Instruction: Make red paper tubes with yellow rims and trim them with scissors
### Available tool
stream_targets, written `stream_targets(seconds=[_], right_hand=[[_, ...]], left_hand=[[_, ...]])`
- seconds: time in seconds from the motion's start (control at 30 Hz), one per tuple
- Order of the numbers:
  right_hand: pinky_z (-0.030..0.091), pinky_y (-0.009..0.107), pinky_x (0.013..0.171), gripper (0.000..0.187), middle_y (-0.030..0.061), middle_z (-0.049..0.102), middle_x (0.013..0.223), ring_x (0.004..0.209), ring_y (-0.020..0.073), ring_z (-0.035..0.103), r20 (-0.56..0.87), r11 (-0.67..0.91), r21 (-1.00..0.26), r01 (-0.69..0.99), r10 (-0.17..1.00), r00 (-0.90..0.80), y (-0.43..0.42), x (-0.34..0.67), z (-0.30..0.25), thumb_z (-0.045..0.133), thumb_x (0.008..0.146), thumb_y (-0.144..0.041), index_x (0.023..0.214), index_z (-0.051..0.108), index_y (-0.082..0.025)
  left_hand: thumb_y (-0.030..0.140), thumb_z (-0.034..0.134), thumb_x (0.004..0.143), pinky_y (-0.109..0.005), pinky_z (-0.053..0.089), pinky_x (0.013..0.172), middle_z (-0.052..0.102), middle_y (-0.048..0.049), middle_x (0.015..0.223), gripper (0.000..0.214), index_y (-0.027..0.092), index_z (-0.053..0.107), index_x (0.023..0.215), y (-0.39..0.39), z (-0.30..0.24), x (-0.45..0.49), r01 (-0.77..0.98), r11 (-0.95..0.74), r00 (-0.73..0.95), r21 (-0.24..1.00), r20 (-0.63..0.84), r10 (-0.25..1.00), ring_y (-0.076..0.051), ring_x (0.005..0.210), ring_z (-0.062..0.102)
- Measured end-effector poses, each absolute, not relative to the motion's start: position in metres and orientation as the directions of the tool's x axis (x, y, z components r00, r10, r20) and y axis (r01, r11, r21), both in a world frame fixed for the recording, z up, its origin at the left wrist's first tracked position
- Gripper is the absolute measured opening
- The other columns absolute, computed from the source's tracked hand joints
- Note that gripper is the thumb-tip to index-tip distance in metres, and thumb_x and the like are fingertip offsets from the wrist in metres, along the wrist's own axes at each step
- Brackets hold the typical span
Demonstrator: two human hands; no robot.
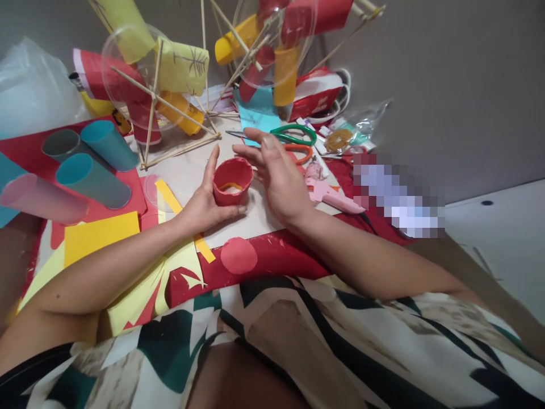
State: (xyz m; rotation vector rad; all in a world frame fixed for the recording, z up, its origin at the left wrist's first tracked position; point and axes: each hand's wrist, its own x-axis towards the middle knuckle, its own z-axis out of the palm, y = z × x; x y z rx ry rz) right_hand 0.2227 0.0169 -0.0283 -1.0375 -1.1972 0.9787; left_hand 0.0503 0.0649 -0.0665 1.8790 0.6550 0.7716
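Note:
My left hand (207,200) is wrapped round a short red paper cup (232,180) that stands on the work surface, thumb in front and fingers up its left side. Something yellow shows inside the cup. My right hand (276,173) hovers just right of the cup with fingers stretched out and apart, holding nothing. A red paper circle (239,255) lies near me on the red sheet.
Two stick-and-paper-tube wheel models (157,85) (272,40) stand at the back. Teal, grey and pink paper tubes (91,179) lie at the left. Green scissors (293,134), a pink glue gun (327,192), yellow paper strips (170,199) and sheets lie around.

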Motion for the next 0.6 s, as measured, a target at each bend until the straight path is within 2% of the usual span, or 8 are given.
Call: stream_targets(seconds=[0.1, 0.2, 0.27, 0.33, 0.4, 0.47, 0.53, 0.6], right_hand=[[0.051, 0.040, 0.111, 0.063, 0.0058, 0.065, 0.139, 0.132, 0.0229, 0.061, 0.222, 0.228, -0.970, -0.079, 0.972, 0.077, 0.017, 0.218, -0.032, 0.048, 0.093, -0.076, 0.133, 0.056, -0.028], [0.050, 0.039, 0.112, 0.055, 0.0042, 0.068, 0.133, 0.129, 0.0209, 0.063, 0.218, 0.226, -0.968, -0.105, 0.972, 0.084, 0.016, 0.219, -0.031, 0.051, 0.095, -0.071, 0.130, 0.057, -0.029], [0.050, 0.040, 0.111, 0.052, 0.0031, 0.070, 0.129, 0.128, 0.0209, 0.064, 0.217, 0.227, -0.969, -0.097, 0.970, 0.106, 0.014, 0.223, -0.028, 0.050, 0.097, -0.070, 0.131, 0.056, -0.031], [0.049, 0.041, 0.110, 0.048, 0.0017, 0.070, 0.129, 0.127, 0.0213, 0.064, 0.240, 0.252, -0.965, -0.067, 0.960, 0.144, 0.012, 0.227, -0.024, 0.048, 0.098, -0.068, 0.130, 0.056, -0.033], [0.049, 0.040, 0.109, 0.042, 0.0006, 0.070, 0.128, 0.126, 0.0212, 0.065, 0.270, 0.284, -0.957, -0.057, 0.946, 0.179, 0.010, 0.230, -0.020, 0.049, 0.100, -0.064, 0.127, 0.059, -0.034], [0.050, 0.040, 0.108, 0.033, -0.0002, 0.072, 0.124, 0.121, 0.0201, 0.067, 0.297, 0.319, -0.945, -0.079, 0.932, 0.209, 0.008, 0.230, -0.016, 0.057, 0.098, -0.056, 0.122, 0.062, -0.034], [0.053, 0.038, 0.103, 0.023, -0.0003, 0.073, 0.113, 0.108, 0.0185, 0.069, 0.324, 0.358, -0.930, -0.090, 0.909, 0.261, 0.005, 0.230, -0.013, 0.067, 0.094, -0.046, 0.112, 0.067, -0.032], [0.057, 0.033, 0.090, 0.014, -0.0010, 0.072, 0.092, 0.088, 0.0155, 0.068, 0.342, 0.381, -0.922, -0.074, 0.887, 0.309, 0.003, 0.229, -0.011, 0.073, 0.090, -0.041, 0.096, 0.070, -0.028]], left_hand=[[0.041, 0.092, 0.068, -0.051, 0.042, 0.120, 0.053, -0.0166, 0.155, 0.132, 0.028, 0.004, 0.166, 0.062, -0.063, 0.053, 0.119, -0.343, 0.634, 0.932, 0.194, 0.748, -0.035, 0.142, 0.053], [0.039, 0.097, 0.059, -0.046, 0.043, 0.119, 0.054, -0.0157, 0.154, 0.122, 0.025, 0.029, 0.160, 0.059, -0.055, 0.054, 0.045, -0.214, 0.562, 0.976, 0.152, 0.813, -0.033, 0.142, 0.054], [0.040, 0.098, 0.059, -0.043, 0.051, 0.111, 0.064, -0.0139, 0.143, 0.098, 0.022, 0.051, 0.143, 0.057, -0.047, 0.055, -0.056, -0.044, 0.515, 0.997, 0.066, 0.854, -0.031, 0.130, 0.063], [0.040, 0.096, 0.062, -0.041, 0.058, 0.099, 0.075, -0.0109, 0.122, 0.069, 0.019, 0.065, 0.121, 0.056, -0.038, 0.055, -0.163, 0.179, 0.526, 0.970, -0.068, 0.848, -0.027, 0.110, 0.072], [0.038, 0.094, 0.066, -0.039, 0.062, 0.092, 0.079, -0.0083, 0.106, 0.048, 0.018, 0.071, 0.103, 0.056, -0.032, 0.055, -0.238, 0.373, 0.569, 0.897, -0.182, 0.802, -0.024, 0.095, 0.075], [0.034, 0.093, 0.068, -0.038, 0.063, 0.090, 0.079, -0.0073, 0.099, 0.037, 0.018, 0.073, 0.095, 0.058, -0.028, 0.053, -0.276, 0.479, 0.586, 0.833, -0.249, 0.771, -0.022, 0.091, 0.076], [0.035, 0.093, 0.068, -0.037, 0.063, 0.091, 0.080, -0.0062, 0.097, 0.035, 0.017, 0.074, 0.092, 0.062, -0.028, 0.051, -0.295, 0.514, 0.568, 0.806, -0.284, 0.772, -0.021, 0.091, 0.076], [0.039, 0.093, 0.068, -0.037, 0.063, 0.092, 0.079, -0.0055, 0.096, 0.038, 0.017, 0.074, 0.093, 0.068, -0.028, 0.048, -0.303, 0.501, 0.537, 0.811, -0.289, 0.792, -0.020, 0.093, 0.076]])
